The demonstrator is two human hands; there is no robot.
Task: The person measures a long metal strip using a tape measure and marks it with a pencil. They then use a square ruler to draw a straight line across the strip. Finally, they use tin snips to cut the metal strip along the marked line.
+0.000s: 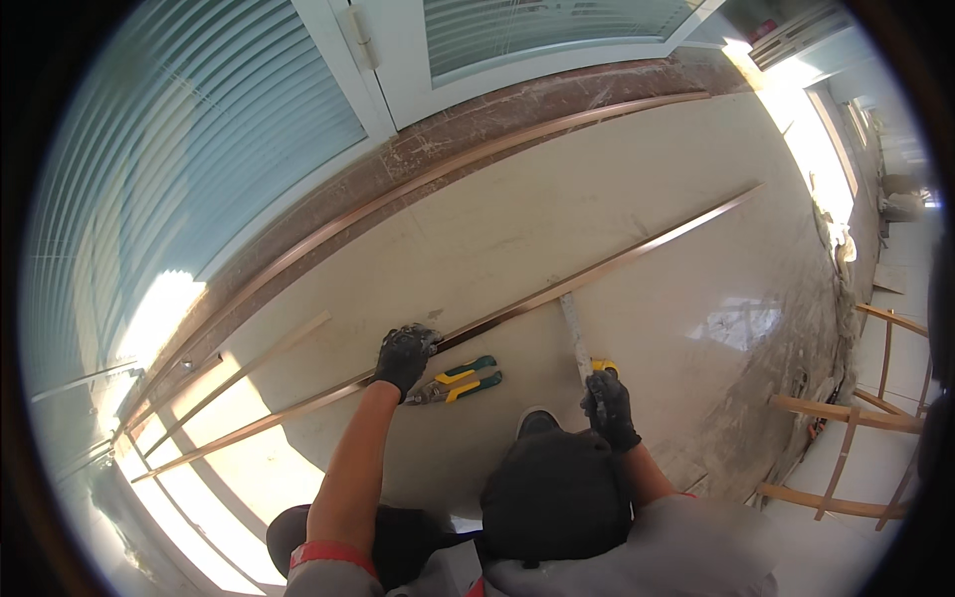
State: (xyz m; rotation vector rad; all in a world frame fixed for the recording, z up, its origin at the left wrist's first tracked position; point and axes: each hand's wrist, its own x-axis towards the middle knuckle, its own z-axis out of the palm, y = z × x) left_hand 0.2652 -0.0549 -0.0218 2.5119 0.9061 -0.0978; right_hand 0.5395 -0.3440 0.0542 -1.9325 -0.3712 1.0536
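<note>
Copper-coloured metal trim (557,289), long and thin, runs slantwise across the pale polished floor (517,219), from beyond the left hand up and away to the far right. The left hand (403,356), in a black glove, presses down on this strip with its fingers curled over the edge, so it is closed on the trim rather than spread.

Just to the right of that hand, touching the floor and lying close beside the strip on the near side, is a pair of snips (460,381) with yellow and green handles, jaws pointing toward the left hand.

The right hand (609,406), also in a black glove, grips a yellow tape measure case (603,367); its pale blade (572,328) stretches away from the hand and reaches the trim, meeting it roughly crosswise. The fingers are wrapped round the case, tight.

Between the two forearms, close to the body, sits a dark knee (555,493), with the toe of a shoe (537,420) just ahead of it.

Farther out from the left hand, a second copper strip (438,174) follows the reddish-brown stone border (497,114) under the white door frame (398,80). Left of that hand a pale strip (249,363) lies loose on the floor. Well off to the right of the right hand, several curved wooden pieces (846,418) stand by the floor's edge.
</note>
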